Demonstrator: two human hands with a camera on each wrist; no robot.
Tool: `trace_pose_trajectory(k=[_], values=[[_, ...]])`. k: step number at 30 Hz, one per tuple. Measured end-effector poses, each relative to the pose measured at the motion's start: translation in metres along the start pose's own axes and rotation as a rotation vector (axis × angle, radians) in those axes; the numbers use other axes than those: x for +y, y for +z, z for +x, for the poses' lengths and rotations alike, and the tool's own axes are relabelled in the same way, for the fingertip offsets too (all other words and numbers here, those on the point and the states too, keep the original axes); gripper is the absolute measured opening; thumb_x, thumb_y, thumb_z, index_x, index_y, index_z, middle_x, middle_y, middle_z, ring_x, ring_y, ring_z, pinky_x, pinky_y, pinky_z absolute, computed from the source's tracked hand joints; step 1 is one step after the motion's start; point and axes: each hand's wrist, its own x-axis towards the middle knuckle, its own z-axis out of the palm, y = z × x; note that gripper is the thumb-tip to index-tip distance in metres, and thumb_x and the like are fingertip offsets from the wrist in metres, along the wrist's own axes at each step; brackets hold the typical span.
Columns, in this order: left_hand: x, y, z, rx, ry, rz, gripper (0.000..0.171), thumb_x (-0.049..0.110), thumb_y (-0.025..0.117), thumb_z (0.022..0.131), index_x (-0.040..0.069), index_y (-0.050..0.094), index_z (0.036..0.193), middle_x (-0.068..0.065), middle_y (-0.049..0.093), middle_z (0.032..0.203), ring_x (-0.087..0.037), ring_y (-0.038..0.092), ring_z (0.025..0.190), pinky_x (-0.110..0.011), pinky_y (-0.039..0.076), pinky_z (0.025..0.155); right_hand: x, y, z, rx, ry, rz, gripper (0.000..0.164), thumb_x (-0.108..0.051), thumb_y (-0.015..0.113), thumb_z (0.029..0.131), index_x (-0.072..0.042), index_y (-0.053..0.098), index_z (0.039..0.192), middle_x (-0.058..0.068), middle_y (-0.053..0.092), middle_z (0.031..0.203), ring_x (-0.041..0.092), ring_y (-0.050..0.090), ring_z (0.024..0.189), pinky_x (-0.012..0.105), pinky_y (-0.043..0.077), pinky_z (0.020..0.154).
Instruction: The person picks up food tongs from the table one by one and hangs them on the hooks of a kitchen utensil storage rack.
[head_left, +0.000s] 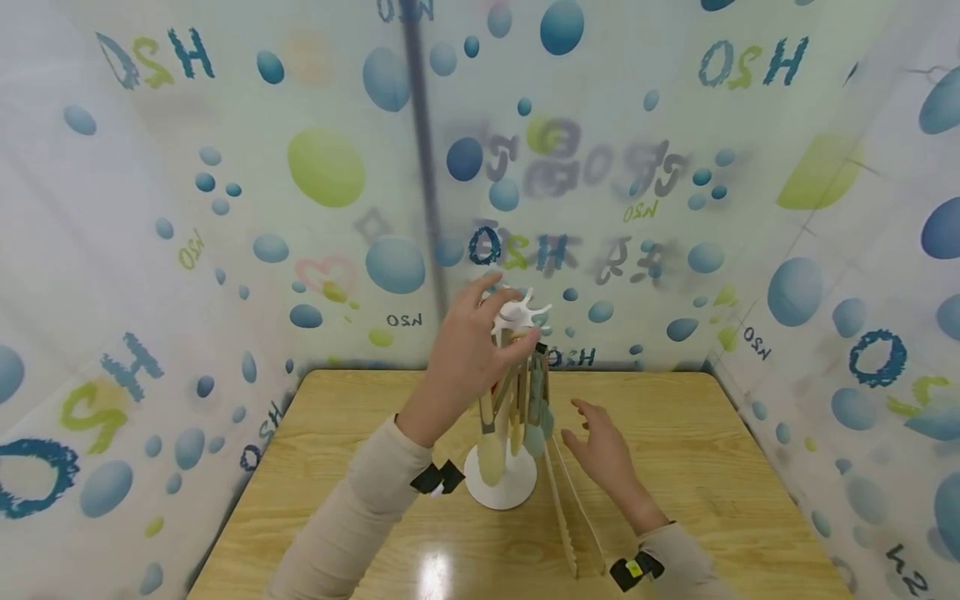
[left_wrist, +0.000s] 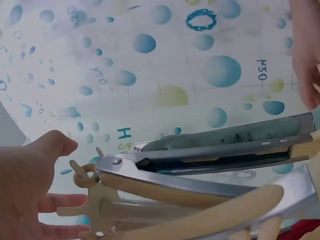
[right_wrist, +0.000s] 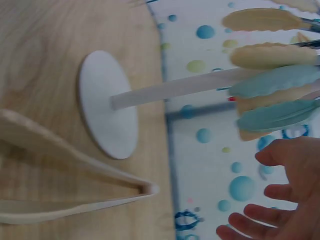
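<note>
A white stand has a round base (head_left: 517,493) and a crown of curved hooks (head_left: 534,315) on top. My left hand (head_left: 468,346) is at this crown, its thumb and fingers spread around it. In the left wrist view the thumb (left_wrist: 57,142) is apart from the hooks and the fingertips overlap the prongs. Several metal-handled tongs hang from the stand, some with cream tips (right_wrist: 270,55), some with teal tips (right_wrist: 280,117). My right hand (head_left: 603,450) is beside them, fingers loosely spread, holding nothing.
Long pale tongs (right_wrist: 75,155) with spread arms stand out in front, over the wooden table (head_left: 360,433). Curtains (head_left: 225,250) printed with blue and green bubbles close in the back and both sides. Something red (left_wrist: 306,230) shows low in the left wrist view.
</note>
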Motion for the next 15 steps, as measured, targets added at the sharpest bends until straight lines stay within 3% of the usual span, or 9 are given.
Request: trace_pose_trajectory(k=[7, 15], values=[[0.013, 0.005, -0.003, -0.016, -0.108, 0.167, 0.062, 0.052, 0.072, 0.086, 0.015, 0.058, 0.133, -0.013, 0.049, 0.147, -0.037, 0.051, 0.132, -0.05, 0.052, 0.101, 0.024, 0.032, -0.014, -0.119, 0.067, -0.116, 0.059, -0.024, 0.074, 0.087, -0.001, 0.054, 0.138, 0.026, 0.059, 0.129, 0.038, 0.066, 0.102, 0.048, 0.057, 0.077], [0.021, 0.013, -0.003, 0.024, -0.085, 0.323, 0.075, 0.061, 0.07, 0.083, 0.007, 0.057, 0.133, -0.02, 0.051, 0.144, -0.038, 0.051, 0.132, -0.046, 0.05, 0.105, 0.037, 0.052, -0.024, -0.17, 0.118, -0.162, 0.057, -0.022, 0.072, 0.086, 0.005, 0.055, 0.135, 0.028, 0.06, 0.123, 0.043, 0.065, 0.102, 0.052, 0.056, 0.076]])
